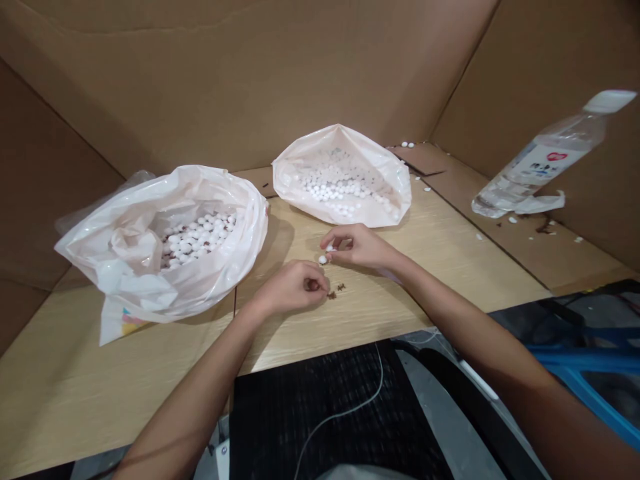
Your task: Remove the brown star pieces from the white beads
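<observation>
Just past the middle of the table, my right hand (361,248) curls its thumb and fingers around a small white ball (330,248). A second white ball (323,260) is just below those fingertips. My left hand (294,287) is closed in a pinch, its fingertips beside a small brown piece (332,295); whatever it may hold is hidden. Another brown piece (341,287) lies slightly to the right on the wood. To the left, an open white plastic bag (125,220) contains many white balls with brown bits among them. Behind my hands, another open bag (340,143) contains white balls.
A clear plastic bottle (540,167) with a white cap stands at the right, beside a crumpled white scrap (543,203). Cardboard walls (240,80) enclose the back and sides. White flecks are scattered at the right, and a few white balls (408,145) sit near the back corner.
</observation>
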The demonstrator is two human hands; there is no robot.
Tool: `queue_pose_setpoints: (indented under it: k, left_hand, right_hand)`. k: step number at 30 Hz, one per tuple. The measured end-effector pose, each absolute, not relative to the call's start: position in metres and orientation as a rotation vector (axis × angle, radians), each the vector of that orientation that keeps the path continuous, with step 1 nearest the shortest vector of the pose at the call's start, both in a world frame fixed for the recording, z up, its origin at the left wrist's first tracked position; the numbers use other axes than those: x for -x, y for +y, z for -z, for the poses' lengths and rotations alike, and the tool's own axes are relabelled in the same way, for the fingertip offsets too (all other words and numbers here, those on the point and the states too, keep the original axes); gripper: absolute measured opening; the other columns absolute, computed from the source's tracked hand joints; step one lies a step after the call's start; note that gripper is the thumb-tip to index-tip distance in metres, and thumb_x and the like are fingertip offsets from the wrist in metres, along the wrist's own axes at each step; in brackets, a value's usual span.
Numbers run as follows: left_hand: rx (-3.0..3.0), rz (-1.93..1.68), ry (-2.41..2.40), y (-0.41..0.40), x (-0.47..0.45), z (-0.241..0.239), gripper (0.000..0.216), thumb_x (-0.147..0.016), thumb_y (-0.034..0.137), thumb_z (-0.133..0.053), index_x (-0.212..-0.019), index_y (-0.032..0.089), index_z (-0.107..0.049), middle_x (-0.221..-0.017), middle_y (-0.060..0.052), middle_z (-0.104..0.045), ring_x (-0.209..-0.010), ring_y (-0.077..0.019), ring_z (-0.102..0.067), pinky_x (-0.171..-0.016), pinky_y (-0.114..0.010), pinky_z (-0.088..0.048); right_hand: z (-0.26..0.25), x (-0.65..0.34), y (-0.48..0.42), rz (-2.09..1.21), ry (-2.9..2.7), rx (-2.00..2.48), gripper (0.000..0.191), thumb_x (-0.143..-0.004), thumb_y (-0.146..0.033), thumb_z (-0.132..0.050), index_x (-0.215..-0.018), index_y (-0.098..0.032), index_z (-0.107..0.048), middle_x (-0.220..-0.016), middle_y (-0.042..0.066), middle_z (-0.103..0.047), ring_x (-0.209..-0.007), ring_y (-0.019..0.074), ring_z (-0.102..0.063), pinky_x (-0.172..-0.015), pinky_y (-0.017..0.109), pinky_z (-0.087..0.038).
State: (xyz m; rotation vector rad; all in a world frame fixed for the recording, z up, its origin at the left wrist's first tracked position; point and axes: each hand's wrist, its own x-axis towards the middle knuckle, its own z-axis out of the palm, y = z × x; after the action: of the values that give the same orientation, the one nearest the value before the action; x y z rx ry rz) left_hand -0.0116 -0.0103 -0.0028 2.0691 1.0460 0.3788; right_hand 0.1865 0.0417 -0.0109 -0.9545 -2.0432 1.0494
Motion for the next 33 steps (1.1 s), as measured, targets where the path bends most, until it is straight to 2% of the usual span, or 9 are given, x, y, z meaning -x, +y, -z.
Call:
queue_pose_setpoints:
  k: [4,8,13,18,24,33]
  left_hand:
    - [-2.121,-0.379,1.077,-0.0118,0.0106,0.0014,0.011,-0.071,0.022,-0.065,-0.079,0.024,-0.072,-0.077,0.003,-0.066,-0.066,-0.0026,-0.050,-0.060,-0.017,-0.033]
    - [-2.097,-0.370,1.024,-0.0121,0.0097,0.0009,0.016,-0.074,0.021,-0.060,-0.082,0.025,-0.073,-0.084,0.003,-0.068,-0.067,-0.0022,-0.051,-0.060,-0.017,-0.035]
    - [-2.096,-0.440,1.141,-0.0088,0.0117,0.0014,0.012,-0.073,0.018,-0.060,-0.074,0.023,-0.071,-0.073,0.004,-0.063,-0.064,-0.0015,-0.049,-0.060,-0.017,-0.034]
    - [-2.117,-0.570,1.194,-0.0067,0.0137,0.0012,0.011,-0.073,0.016,-0.058,-0.071,0.020,-0.068,-0.083,0.002,-0.066,-0.073,-0.0027,-0.055,-0.067,-0.017,-0.039]
    - [-2.071,-0.556,1.231,-0.0077,0.0122,0.0019,0.014,-0.072,0.012,-0.055,-0.072,0.020,-0.067,-0.070,0.004,-0.064,-0.060,0.0002,-0.050,-0.060,-0.015,-0.037]
    - [-2.050,-0.492,1.148,-0.0070,0.0091,-0.0011,0.013,-0.077,0.017,-0.060,-0.081,0.020,-0.072,-0.083,0.001,-0.067,-0.072,-0.0023,-0.055,-0.067,-0.014,-0.040]
  right_hand:
    - [0.0072,-0.1870,0.0390,-1.048,-2.020,0.973,0.019,-0.073,-0.025,-0.068,-0.087,-0.013,-0.068,-0.084,0.006,-0.065,-0.076,0.0147,-0.056,-0.063,0.026,-0.042]
    - [0.0051,-0.1872,0.0376,-1.057,-2.004,0.971,0.018,-0.073,-0.025,-0.066,-0.087,-0.013,-0.067,-0.084,0.007,-0.064,-0.076,0.0148,-0.056,-0.063,0.026,-0.042]
    - [0.0048,-0.1868,0.0368,-1.072,-2.006,0.962,0.016,-0.075,-0.018,-0.059,-0.088,-0.012,-0.067,-0.081,0.006,-0.064,-0.071,0.0127,-0.055,-0.061,0.025,-0.041]
    - [0.0039,-0.1869,0.0358,-1.074,-1.980,0.956,0.016,-0.073,-0.013,-0.055,-0.085,-0.013,-0.066,-0.081,0.004,-0.064,-0.069,0.0116,-0.053,-0.060,0.024,-0.040]
    - [0.0028,-0.1864,0.0355,-1.110,-1.968,0.973,0.017,-0.073,-0.014,-0.055,-0.086,-0.012,-0.066,-0.084,0.006,-0.065,-0.070,0.0121,-0.054,-0.058,0.024,-0.040]
    - [0.0030,-0.1864,0.0353,-1.118,-1.982,0.918,0.016,-0.073,-0.012,-0.056,-0.086,-0.011,-0.066,-0.080,0.005,-0.064,-0.065,0.0101,-0.053,-0.057,0.023,-0.041]
